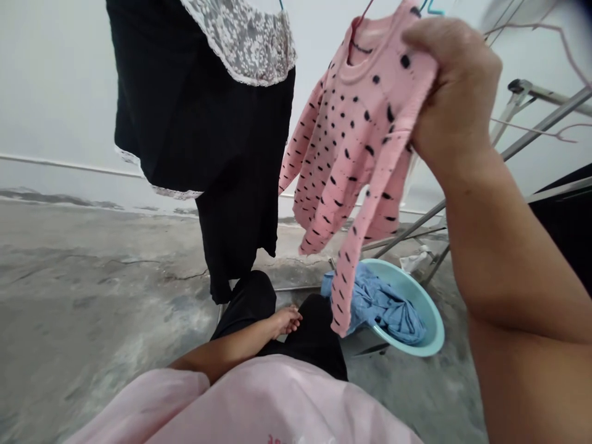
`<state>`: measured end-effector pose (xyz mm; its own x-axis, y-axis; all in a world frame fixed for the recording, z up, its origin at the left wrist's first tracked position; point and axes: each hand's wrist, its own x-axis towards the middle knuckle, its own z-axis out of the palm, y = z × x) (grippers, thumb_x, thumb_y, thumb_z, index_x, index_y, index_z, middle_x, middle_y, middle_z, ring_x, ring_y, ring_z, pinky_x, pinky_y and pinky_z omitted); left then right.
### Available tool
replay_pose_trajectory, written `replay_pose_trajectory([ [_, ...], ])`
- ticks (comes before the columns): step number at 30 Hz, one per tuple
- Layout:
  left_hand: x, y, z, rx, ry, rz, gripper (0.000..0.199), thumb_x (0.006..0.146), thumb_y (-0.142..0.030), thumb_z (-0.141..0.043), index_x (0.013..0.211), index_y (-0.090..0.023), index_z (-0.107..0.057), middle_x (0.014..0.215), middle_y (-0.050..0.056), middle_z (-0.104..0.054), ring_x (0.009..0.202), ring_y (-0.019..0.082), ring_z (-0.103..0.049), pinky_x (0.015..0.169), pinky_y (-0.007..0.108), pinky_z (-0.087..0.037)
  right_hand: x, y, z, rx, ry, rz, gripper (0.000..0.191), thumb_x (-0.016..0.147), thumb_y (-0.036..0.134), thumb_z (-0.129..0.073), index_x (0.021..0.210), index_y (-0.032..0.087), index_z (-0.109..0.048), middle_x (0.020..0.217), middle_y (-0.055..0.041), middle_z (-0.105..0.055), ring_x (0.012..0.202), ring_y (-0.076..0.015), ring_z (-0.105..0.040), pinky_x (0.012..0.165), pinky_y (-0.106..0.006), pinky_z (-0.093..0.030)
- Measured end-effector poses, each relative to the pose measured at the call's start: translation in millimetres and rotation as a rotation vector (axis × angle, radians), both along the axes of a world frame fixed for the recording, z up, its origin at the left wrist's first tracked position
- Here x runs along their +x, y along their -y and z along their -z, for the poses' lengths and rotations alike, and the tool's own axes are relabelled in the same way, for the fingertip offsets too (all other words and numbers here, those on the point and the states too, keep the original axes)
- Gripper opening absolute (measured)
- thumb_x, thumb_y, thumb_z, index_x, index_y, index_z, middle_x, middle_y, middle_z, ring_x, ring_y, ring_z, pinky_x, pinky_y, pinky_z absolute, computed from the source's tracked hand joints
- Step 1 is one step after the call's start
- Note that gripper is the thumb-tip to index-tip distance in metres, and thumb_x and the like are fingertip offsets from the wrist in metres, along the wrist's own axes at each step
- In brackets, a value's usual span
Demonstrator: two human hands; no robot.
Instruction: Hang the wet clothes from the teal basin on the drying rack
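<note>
My right hand [456,92] is raised at the upper right and grips the shoulder of a small pink sweater [351,154] with black spots, which hangs on a hanger. Its sleeves dangle down over a light blue basin [428,314]. My left hand [285,320] hangs low by my thigh with its fingers loosely curled and nothing in it. A black garment [203,123] with a white lace collar hangs to the left of the sweater.
The basin on the concrete floor holds a crumpled blue cloth [383,305]. Metal legs of a drying rack [531,132] slant across the right side. A white wall stands behind. Bare cracked floor spreads to the left.
</note>
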<state>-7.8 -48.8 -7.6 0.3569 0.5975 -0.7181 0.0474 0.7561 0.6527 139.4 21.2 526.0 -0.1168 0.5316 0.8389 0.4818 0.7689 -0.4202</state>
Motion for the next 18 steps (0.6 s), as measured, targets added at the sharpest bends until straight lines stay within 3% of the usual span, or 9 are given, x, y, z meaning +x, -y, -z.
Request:
replay_pose_trajectory([
  [3,0,1,-2.1,0.006,-0.004,-0.021,0.017,0.085,-0.031,-0.065,0.083,-0.014,-0.06,0.063,-0.003,-0.058,0.049,0.007,-0.05,0.049,0.018,-0.029,-12,13,4.3,0.248,0.358,0.155,0.028,0.082,0.01,-0.044,0.099,0.014,-0.066,0.09,0.0049,-0.052,0.108,-0.0102,-0.055,0.088,-0.027,-0.043],
  [5,-1,2,-4.4,0.016,0.009,-0.031,0.019,0.083,-0.032,-0.069,0.083,-0.015,-0.06,0.065,-0.002,-0.059,0.051,0.008,-0.052,0.051,0.019,-0.032,-15,13,4.5,0.355,0.481,0.236,0.021,0.08,0.003,-0.043,0.091,0.012,-0.059,0.083,0.0052,-0.045,0.097,-0.0045,-0.054,0.094,-0.026,-0.042],
  [13,-2,3,-7.1,0.018,0.004,-0.005,0.011,0.088,-0.024,-0.061,0.086,-0.014,-0.061,0.063,-0.003,-0.058,0.049,0.005,-0.051,0.049,0.016,-0.028,-37,9,5.6,0.349,0.287,0.115,0.011,0.082,0.005,-0.049,0.073,0.01,-0.046,0.078,0.0041,-0.035,0.099,-0.004,-0.054,0.091,-0.021,-0.039],
  [18,-2,3,-8.0,0.015,0.009,0.002,0.015,0.087,-0.028,-0.064,0.084,-0.014,-0.061,0.064,-0.003,-0.058,0.049,0.005,-0.051,0.049,0.016,-0.027,-52,9,-0.5,0.475,0.347,0.028,0.016,0.081,0.0,-0.042,0.069,0.011,-0.038,0.074,0.0052,-0.032,0.077,0.0041,-0.039,0.082,-0.013,-0.032],
])
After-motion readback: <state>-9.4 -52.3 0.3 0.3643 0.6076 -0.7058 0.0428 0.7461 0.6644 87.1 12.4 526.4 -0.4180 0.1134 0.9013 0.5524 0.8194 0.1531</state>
